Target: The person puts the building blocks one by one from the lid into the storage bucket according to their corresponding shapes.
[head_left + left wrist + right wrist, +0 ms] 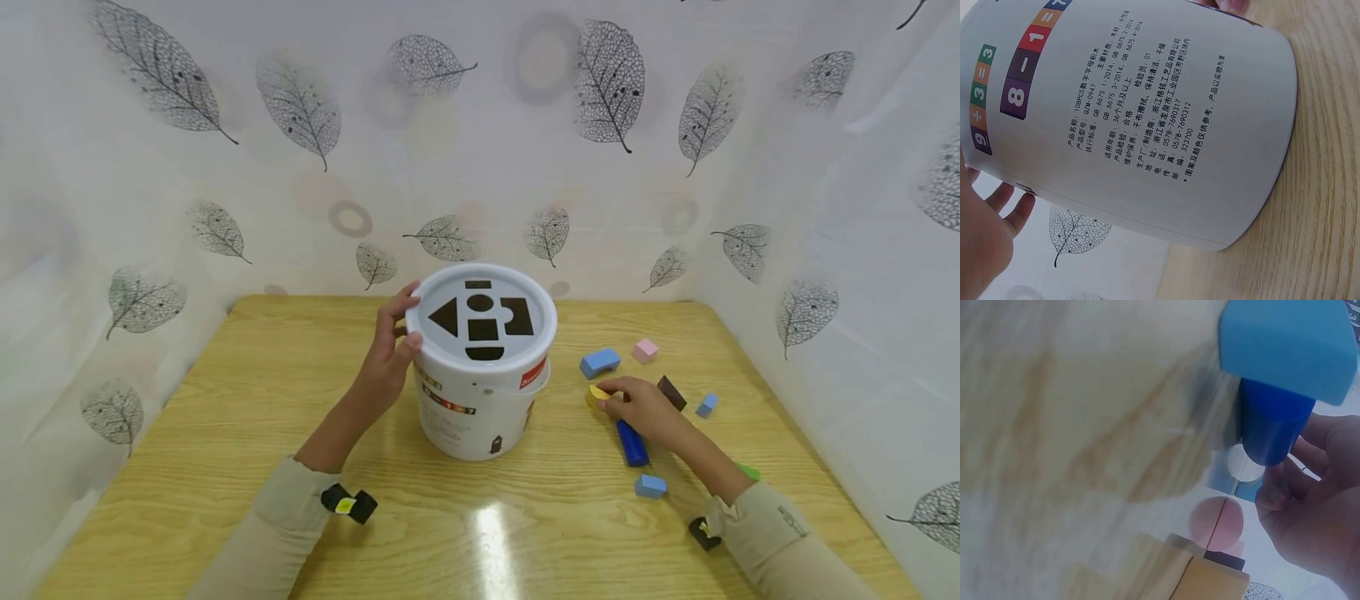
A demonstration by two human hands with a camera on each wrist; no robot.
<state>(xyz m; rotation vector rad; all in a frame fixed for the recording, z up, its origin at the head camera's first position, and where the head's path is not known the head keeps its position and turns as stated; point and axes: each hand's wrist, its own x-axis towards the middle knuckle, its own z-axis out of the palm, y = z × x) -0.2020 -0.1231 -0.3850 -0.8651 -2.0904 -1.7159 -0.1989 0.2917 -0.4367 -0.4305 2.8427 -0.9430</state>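
A white bucket (pixel 457 421) with printed sides stands upright mid-table, its grey-white lid (pixel 448 350) cut with several shaped holes. My left hand (pixel 390 354) grips the rim at the left, thumb in front and fingers behind. In the left wrist view the bucket's printed wall (pixel 1166 119) fills most of the picture. Right of the bucket, my right hand (pixel 641 410) pinches a small yellow block (pixel 595 396) at table level. A dark blue cylinder (pixel 632 443) lies just below that hand. The right wrist view shows the hand (pixel 1316 500) behind the cylinder (pixel 1275 425); the yellow block is hidden there.
Around the right hand lie a blue arched block (pixel 600 362), a pink block (pixel 645 350), a dark brown triangular block (pixel 672 392), a small blue block (pixel 707 405), a light blue block (pixel 650 486) and a partly covered green piece (pixel 748 472). Leaf-patterned curtains (pixel 480 167) enclose the table.
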